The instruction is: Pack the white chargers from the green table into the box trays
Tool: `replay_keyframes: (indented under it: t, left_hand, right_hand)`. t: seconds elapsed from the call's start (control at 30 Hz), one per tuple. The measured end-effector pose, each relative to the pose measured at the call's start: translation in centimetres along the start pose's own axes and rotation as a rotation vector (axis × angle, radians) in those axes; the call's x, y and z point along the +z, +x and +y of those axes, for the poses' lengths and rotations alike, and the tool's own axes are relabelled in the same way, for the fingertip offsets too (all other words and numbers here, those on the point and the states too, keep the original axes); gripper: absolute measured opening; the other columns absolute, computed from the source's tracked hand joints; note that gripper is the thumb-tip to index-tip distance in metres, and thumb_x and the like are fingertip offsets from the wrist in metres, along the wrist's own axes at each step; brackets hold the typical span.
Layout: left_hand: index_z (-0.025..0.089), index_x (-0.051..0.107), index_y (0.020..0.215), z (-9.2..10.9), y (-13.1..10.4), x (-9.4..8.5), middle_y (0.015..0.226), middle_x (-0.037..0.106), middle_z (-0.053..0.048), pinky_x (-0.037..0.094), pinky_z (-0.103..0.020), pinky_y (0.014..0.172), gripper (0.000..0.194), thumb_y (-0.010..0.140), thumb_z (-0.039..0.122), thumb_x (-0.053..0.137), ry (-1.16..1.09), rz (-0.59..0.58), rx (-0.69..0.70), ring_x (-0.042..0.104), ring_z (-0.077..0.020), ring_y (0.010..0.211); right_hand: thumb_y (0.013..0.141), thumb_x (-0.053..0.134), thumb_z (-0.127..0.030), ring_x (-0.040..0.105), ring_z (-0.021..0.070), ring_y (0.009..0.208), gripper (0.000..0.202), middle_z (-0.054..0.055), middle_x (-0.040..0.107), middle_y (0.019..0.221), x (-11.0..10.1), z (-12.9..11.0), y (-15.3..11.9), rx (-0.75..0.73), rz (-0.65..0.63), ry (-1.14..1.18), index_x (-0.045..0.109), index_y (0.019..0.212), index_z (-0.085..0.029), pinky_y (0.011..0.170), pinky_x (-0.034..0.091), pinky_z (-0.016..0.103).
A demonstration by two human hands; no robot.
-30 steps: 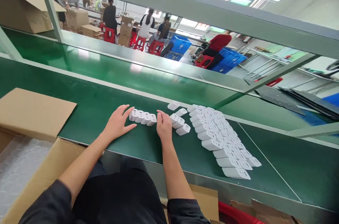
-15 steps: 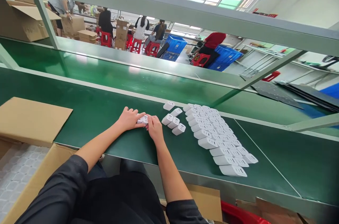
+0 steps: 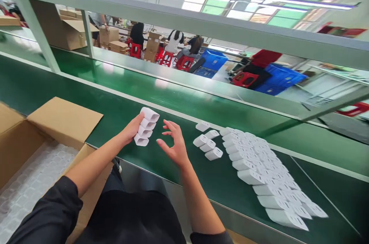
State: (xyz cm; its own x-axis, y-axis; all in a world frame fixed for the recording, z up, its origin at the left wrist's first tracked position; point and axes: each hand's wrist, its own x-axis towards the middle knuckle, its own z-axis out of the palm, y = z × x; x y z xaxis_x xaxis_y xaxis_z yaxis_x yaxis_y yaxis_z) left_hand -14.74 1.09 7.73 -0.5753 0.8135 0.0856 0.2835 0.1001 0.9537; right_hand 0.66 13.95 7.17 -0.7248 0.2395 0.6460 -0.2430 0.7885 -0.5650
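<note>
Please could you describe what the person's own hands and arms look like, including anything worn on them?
The left hand and right hand are both ungloved. The left forearm and right forearm are uncovered. The left sleeve and right sleeve are black, ending near the elbow. Nothing is visibly worn below them.

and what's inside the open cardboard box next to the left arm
Inside the cardboard box lies cloudy, see-through plastic with rows of pocket-like shapes. Whatever is beneath it is covered, and the picture's left edge cuts off part of the box.
</note>
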Motion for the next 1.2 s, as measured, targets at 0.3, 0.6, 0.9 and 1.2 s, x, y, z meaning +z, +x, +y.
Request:
replay_keyframes:
  t: [0.3, 0.6, 0.9, 1.2]
  left_hand:
    - [0.016, 0.064, 0.091, 0.3, -10.6, -7.7, 0.065, 0.063, -0.003, 0.049, -0.028, 0.049, 0.064, 0.078, 0.078, 0.056, -0.972, 0.298, -0.227, 0.06, -0.0173, 0.05]
    - [0.015, 0.055, 0.13, -4.1, -21.8, -11.9, 0.121, 0.067, -0.015, 0.054, -0.039, 0.091, 0.079, 0.097, 0.069, 0.008, -0.329, 0.538, -0.216, 0.065, -0.026, 0.108]
    - [0.022, 0.021, 0.157, -5.8, -33.3, -8.7, 0.148, 0.046, -0.02, 0.049, -0.05, 0.097, 0.075, 0.093, 0.044, 0.054, 0.652, 0.16, -0.447, 0.057, -0.0371, 0.122]
    - [0.002, 0.051, 0.138, -8.8, -32.5, -12.2, 0.144, 0.052, -0.018, 0.04, -0.037, 0.115, 0.064, 0.075, 0.015, 0.057, 0.314, -0.01, -0.227, 0.044, -0.0295, 0.14]
  right_hand:
    - [0.09, 0.064, -0.045, 0.044, 0.0328, 0.128, 0.079, 0.016, 0.051, 0.141, 6.7, -11.4, 6.2, -0.536, -0.317, -0.28, 0.028, 0.153, -0.015, 0.106, 0.041, 0.048]
    - [0.078, 0.072, -0.041, 0.053, 0.0336, 0.109, 0.062, 0.017, 0.062, 0.123, 15.9, -16.3, 7.4, -0.754, -0.661, -0.054, 0.054, 0.13, -0.014, 0.092, 0.044, 0.045]
    - [0.07, 0.08, -0.048, 0.053, 0.0356, 0.104, 0.064, 0.017, 0.063, 0.121, 33.5, -19.5, 10.4, -0.995, -0.887, 0.155, 0.06, 0.123, -0.019, 0.09, 0.043, 0.05]
    - [0.069, 0.086, -0.029, 0.047, 0.0331, 0.124, 0.072, 0.017, 0.054, 0.138, 50.2, -31.0, -6.2, -1.832, -1.377, 0.228, 0.057, 0.133, -0.013, 0.102, 0.036, 0.044]
